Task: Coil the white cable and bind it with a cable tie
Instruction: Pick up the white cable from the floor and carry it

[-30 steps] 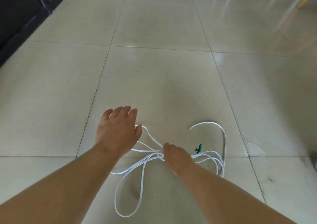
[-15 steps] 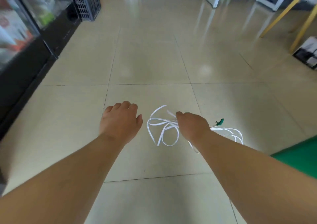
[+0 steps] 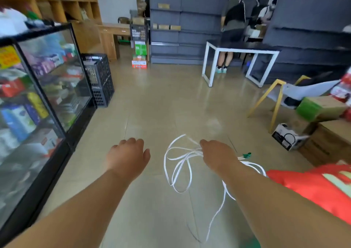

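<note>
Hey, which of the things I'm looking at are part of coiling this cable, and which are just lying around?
For the job: thin white cable, gripped in loose loops by the right hand; small green tie beside that hand; open, empty left hand.

Just lying about: black plastic crate, white-framed table, yellow-legged chair, red bag, white printed carton.

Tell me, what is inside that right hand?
The right hand grips gathered loops of white cable, hanging out both sides. A green tie shows beside it. The hand covers the gripped stretch.
</note>
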